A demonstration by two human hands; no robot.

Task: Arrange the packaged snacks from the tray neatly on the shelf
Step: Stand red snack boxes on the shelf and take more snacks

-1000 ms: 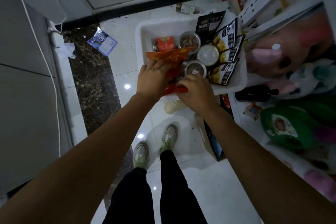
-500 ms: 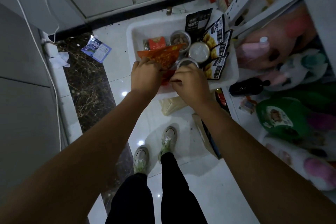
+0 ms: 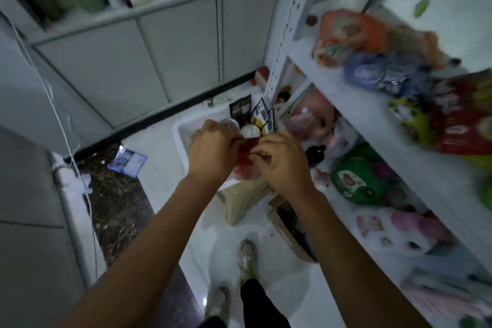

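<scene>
the left hand (image 3: 213, 152) and right hand (image 3: 282, 165) are gripping a red snack packet (image 3: 249, 150) between them, fingers curled on its ends, probably squaring it for carrying. beyond and below, the white tray (image 3: 181, 132) is holding black pouches (image 3: 240, 109); the shelf (image 3: 346, 104) is standing at right.

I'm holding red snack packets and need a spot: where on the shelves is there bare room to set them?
Bare room: the strip of the upper shelf board along its front edge, before the orange bag and blue bag. Crowded: further along by the red bag, and the lower shelf around the green bag.
</scene>
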